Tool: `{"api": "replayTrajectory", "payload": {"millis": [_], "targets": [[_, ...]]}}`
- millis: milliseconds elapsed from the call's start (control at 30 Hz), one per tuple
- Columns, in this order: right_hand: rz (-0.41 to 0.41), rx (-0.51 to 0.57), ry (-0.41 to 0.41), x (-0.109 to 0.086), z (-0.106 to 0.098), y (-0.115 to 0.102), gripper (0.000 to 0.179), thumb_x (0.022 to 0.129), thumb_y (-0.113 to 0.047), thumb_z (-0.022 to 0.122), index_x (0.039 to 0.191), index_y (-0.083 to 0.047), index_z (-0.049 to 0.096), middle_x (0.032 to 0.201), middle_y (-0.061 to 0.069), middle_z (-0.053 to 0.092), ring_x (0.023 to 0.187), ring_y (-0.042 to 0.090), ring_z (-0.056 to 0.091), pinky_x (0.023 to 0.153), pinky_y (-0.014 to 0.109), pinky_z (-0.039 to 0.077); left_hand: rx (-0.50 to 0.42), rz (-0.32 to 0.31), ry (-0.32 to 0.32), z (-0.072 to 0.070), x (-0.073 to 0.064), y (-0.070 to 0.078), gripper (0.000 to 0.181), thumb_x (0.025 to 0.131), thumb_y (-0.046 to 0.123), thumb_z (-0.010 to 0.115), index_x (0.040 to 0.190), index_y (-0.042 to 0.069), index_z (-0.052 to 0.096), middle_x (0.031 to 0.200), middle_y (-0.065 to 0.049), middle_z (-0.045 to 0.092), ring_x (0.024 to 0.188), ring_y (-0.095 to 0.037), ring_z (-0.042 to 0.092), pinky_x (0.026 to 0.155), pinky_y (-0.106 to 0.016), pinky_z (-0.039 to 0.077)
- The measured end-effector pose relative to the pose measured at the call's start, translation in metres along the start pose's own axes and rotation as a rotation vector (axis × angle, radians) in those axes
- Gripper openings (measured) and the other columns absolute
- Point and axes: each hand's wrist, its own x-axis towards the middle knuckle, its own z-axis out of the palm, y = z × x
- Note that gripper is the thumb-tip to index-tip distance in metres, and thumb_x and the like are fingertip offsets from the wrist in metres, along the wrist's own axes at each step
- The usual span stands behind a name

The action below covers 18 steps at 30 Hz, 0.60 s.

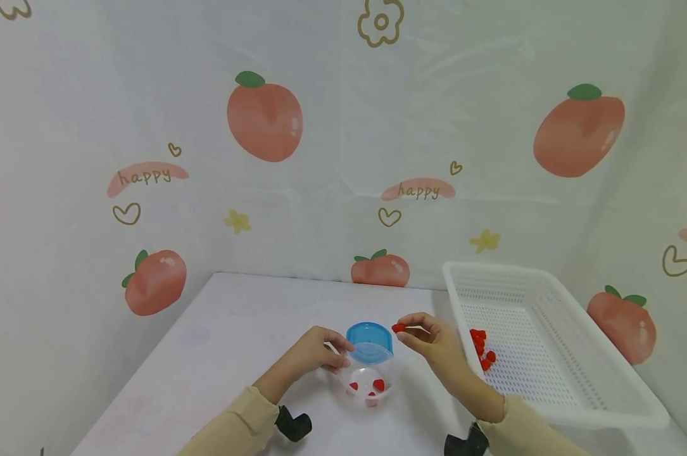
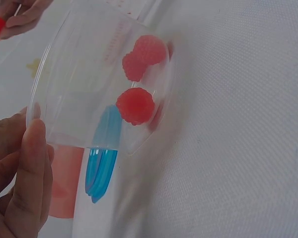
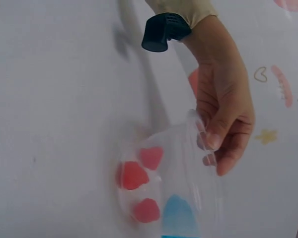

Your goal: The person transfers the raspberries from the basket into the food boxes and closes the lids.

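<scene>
A clear plastic cup (image 2: 74, 94) stands on the white table, several red raspberries (image 2: 135, 106) lying on its bottom. My left hand (image 1: 316, 349) pinches the cup's rim between thumb and fingers, which the right wrist view shows from across. Beyond the cup, to its right, my right hand (image 1: 437, 347) holds a single red raspberry (image 1: 398, 328) between thumb and fingertips, a little above the table. A round blue lid (image 1: 368, 333) lies just behind the cup and shows through its clear wall.
At the right of the table is a white perforated plastic basket (image 1: 539, 354). More red raspberries (image 1: 479, 342) sit along its left side, close to my right forearm. A white curtain (image 1: 320, 209) printed with peaches hangs behind the table. Black wrist mounts (image 1: 294, 424) sit at both sleeves.
</scene>
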Motion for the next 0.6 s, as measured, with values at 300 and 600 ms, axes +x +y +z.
{"api": "replayTrajectory", "payload": {"millis": [300, 600], "targets": [[0.058, 0.018, -0.05, -0.005, 0.01, 0.019, 0.032, 0.087, -0.011, 0.071, 0.112, 0.006, 0.059, 0.105, 0.01, 0.065, 0.091, 0.015, 0.067, 0.083, 0.02, 0.055, -0.006, -0.009, 0.002, 0.0, 0.0, 0.0, 0.024, 0.08, 0.004, 0.077, 0.103, -0.002, 0.072, 0.083, -0.005, 0.063, 0.061, -0.012, 0.061, 0.063, -0.027, 0.059], [0.089, -0.013, -0.096, -0.006, 0.013, 0.032, 0.035, 0.089, -0.014, 0.069, 0.114, 0.007, 0.058, 0.11, 0.015, 0.062, 0.096, 0.028, 0.066, 0.083, 0.023, 0.056, -0.008, 0.0, -0.004, 0.0, 0.0, 0.0, 0.024, 0.08, 0.004, 0.076, 0.103, -0.002, 0.072, 0.083, -0.005, 0.063, 0.061, -0.012, 0.061, 0.063, -0.028, 0.059]]}}
